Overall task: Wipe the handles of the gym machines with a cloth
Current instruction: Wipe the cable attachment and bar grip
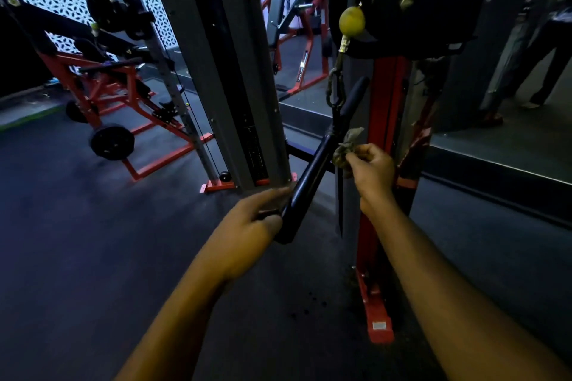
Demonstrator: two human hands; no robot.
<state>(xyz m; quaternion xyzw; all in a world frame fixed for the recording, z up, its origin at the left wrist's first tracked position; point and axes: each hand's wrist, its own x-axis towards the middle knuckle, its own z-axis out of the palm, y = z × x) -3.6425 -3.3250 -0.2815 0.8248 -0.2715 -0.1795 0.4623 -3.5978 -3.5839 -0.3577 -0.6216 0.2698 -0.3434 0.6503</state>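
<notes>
1. While my left hand (247, 226) curls around the lower end of the black bar handle (312, 170), thumb on the near side and fingers reaching behind it, the bar slants up and to the right from my grip.
2. My right hand (373, 170) pinches a crumpled greenish cloth (346, 145) between thumb and curled fingers; the cloth sits just beside the middle of the bar, and I cannot tell whether it touches it.
3. The bar hangs from a metal clip (335, 90) near its middle, under a yellow ball stopper (351, 20) on the cable.
4. Behind the bar stands a red upright post (380, 120) with a red foot bolted to the dark floor (93, 241).
5. A grey weight-stack column (216, 71) rises to the left of the bar.
6. Farther left sits a red-framed machine with black weight plates (112, 142).
7. A mirror (510, 108) runs along the wall on the right.
</notes>
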